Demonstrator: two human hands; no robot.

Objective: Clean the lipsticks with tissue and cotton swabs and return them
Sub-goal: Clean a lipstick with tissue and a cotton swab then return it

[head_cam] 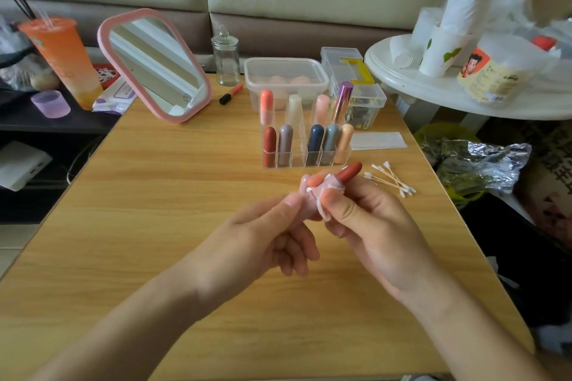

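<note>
- At the centre of the frame, just below the clear organiser [297, 163], both hands met over one lipstick [350, 170], held up off the wooden table [185, 182].
- The left hand [272, 235] had its fingers curled, thumb and fingertips pinching the pale pink end of the lipstick.
- The right hand [368, 225] pinched a white tissue [323, 199] wrapped round the lipstick's middle, thumb on top; the red-brown end poked out toward the upper right.
- Right of the hands, cotton swabs [391, 183] lay in a loose pile on the table, near the right hand's knuckles but apart from them.
- The organiser held capped lipsticks [269, 145] upright in two rows (nine, as far as I could count).
- Behind it, above centre, sat a lidded plastic box [286, 71] with a small glass jar [226, 60] to its left.
- Toward the upper left, a pink-framed mirror [154, 66] leaned back, and an orange drink cup [62, 58] stood further left.
</note>
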